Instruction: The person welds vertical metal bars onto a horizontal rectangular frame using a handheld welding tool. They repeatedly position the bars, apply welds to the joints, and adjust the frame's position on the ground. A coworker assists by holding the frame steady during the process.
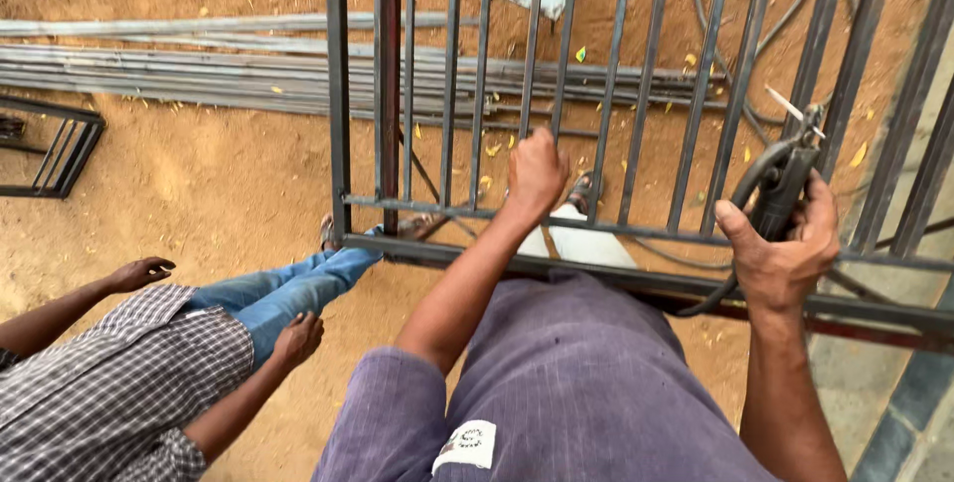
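While a co-worker point(149, 363) crouches nearby, left hand point(535, 172) grips a gate bar point(562, 55) (right hand point(785, 253) clasps the welding holder point(783, 184)).

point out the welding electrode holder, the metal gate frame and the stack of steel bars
welding electrode holder point(785, 184), head view, dark handle body
metal gate frame point(340, 94), head view, left upright
stack of steel bars point(199, 75), head view, mid-bundle

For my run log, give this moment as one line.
left hand grips grille bar | right hand holds welding holder | co-worker beside
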